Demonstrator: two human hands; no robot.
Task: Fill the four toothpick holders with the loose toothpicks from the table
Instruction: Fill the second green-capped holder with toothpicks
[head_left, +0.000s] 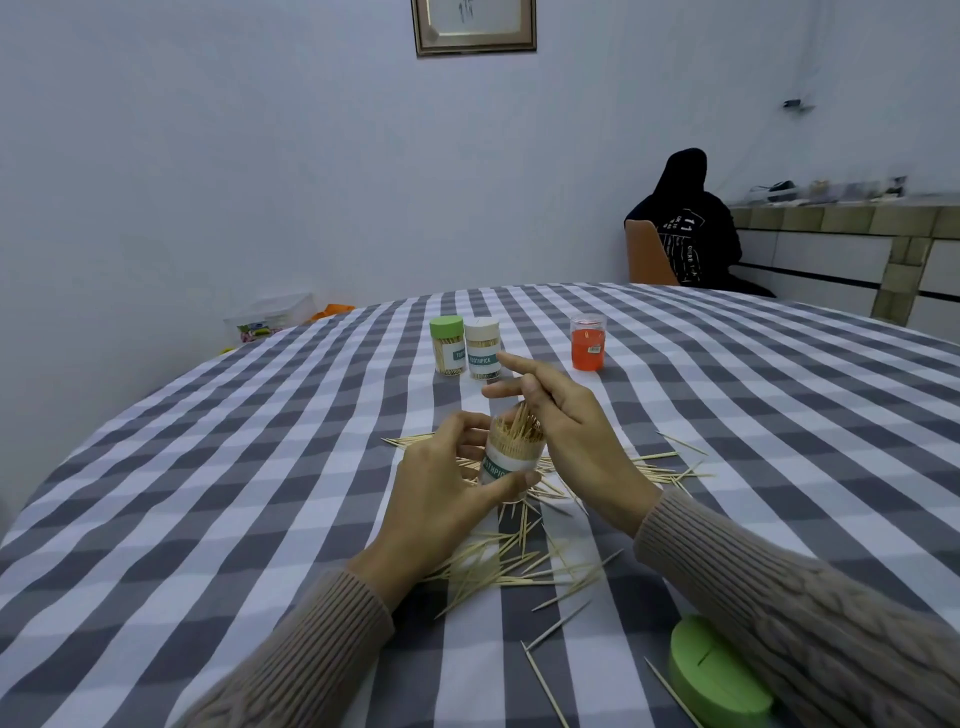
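My left hand (441, 483) grips a clear, uncapped toothpick holder (506, 457), tilted and packed with toothpicks, above the table's middle. Right over its mouth, my right hand (561, 426) pinches a few toothpicks whose tips stick into the holder, with the index finger stretched out. Loose toothpicks (514, 566) lie scattered on the checked cloth beneath and around both hands. Further back stand two filled holders side by side, one with a green cap (447, 345) and one with a white cap (482, 349). A clear holder with an orange base (588, 343) stands apart to their right.
A green lid (714, 675) lies at the table's near right edge by my right sleeve. The round table wears a grey-and-white checked cloth (260, 467). A person in dark clothes sits on an orange chair (647, 254) beyond the far side. A plastic box (270, 317) sits far left.
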